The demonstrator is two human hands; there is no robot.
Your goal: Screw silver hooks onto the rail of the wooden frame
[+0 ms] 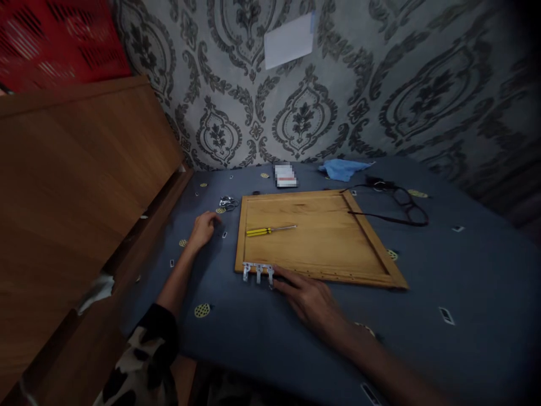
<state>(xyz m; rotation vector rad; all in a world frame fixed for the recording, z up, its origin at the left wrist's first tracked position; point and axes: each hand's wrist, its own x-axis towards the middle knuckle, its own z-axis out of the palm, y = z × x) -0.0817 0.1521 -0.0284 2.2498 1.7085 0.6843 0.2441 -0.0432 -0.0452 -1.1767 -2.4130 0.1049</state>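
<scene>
A wooden framed panel [321, 239] lies flat on a blue patterned cloth [465, 282]. A yellow-handled screwdriver [268, 230] rests on the panel's left part. A metal bracket with three prongs [257, 271] sits at the panel's near left corner. My right hand [308, 299] lies flat with fingers stretched, its fingertips touching the bracket's right end. My left hand [204, 228] rests on the cloth left of the panel, fingers loosely curled, with nothing visible in it. Small metal parts [228, 202] lie just beyond it.
Dark glasses with a cord [401, 206] lie at the panel's far right corner. A blue rag [343, 168] and a small box [285, 175] sit near the patterned wall. A wooden board [76, 186] rises along the left side.
</scene>
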